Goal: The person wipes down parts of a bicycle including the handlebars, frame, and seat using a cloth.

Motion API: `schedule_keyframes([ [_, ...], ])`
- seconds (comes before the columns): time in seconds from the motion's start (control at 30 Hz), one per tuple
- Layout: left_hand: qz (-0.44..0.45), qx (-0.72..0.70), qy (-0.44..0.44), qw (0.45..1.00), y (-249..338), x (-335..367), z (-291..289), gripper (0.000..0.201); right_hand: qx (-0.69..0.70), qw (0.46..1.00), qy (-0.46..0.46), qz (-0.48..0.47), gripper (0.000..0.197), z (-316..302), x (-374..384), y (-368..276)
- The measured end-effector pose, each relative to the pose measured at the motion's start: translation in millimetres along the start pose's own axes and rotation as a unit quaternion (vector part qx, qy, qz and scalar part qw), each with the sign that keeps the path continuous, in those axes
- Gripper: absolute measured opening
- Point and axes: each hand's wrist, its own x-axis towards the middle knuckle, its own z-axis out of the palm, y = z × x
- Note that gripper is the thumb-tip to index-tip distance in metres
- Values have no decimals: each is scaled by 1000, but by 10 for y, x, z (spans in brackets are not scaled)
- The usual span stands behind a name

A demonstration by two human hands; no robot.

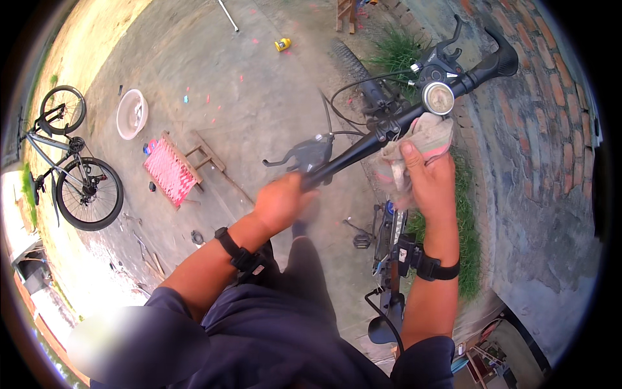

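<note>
A bicycle handlebar slants across the view in front of me, its right end higher up and farther away. My left hand, slightly blurred, is closed around the left end of the bar, just below the left brake lever. Pinched in my right hand is a pale, pink-striped cloth, thumb on top, against the bar's right half. Right above the cloth sits a round bell. Beyond it are the right brake lever and the black grip.
The front tyre points away from me beside grass and a brick wall. To the left stand a stool with a pink woven seat, a pale basin and another bicycle. A yellow object lies farther off.
</note>
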Motion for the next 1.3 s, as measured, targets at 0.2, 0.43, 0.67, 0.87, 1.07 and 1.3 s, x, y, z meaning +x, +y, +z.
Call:
schedule_keyframes([
  [0.2,-26,17,-16,999,32,-36,80,48,-236,963,117,-59,32,363,89,100],
  [0.43,11,2,-4,1000,-39,-8,65,48,-196,974,94,-56,37,224,113,140],
  [0.67,2,-1,-16,1000,-43,11,6,50,-166,984,50,-34,28,99,49,103],
  [0.87,7,5,-21,1000,-45,26,-37,49,-22,999,23,8,29,33,-23,-57],
  [1.07,4,1,-17,1000,-50,2,0,51,-76,993,81,-30,38,325,91,86],
  [1.3,-3,7,-24,1000,-66,25,-30,53,-138,988,57,-32,29,87,29,82],
])
